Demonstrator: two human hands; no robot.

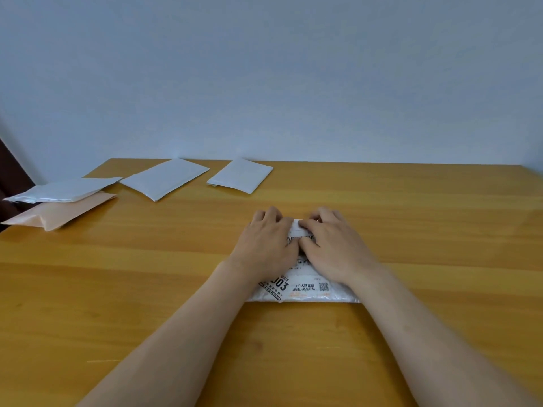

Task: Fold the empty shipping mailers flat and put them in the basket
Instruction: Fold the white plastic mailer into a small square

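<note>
A white mailer with a printed shipping label [305, 286] lies on the wooden table [147, 274] in front of me. My left hand [264, 242] and my right hand [332, 245] lie side by side on its far half, palms down, pressing it against the table. The fingertips bend over the mailer's far edge; whether they pinch it is hidden. Two white mailers [164, 177] [241, 174] lie flat at the back of the table. At the left edge a silvery white mailer [61, 190] rests on a peach one [61, 212]. No basket is in view.
A pale blue-grey wall [264, 69] rises directly behind the table's far edge. A dark strip [11, 171] shows past the table's left corner. Bare wood stretches to the right of my hands and in front of the labelled mailer.
</note>
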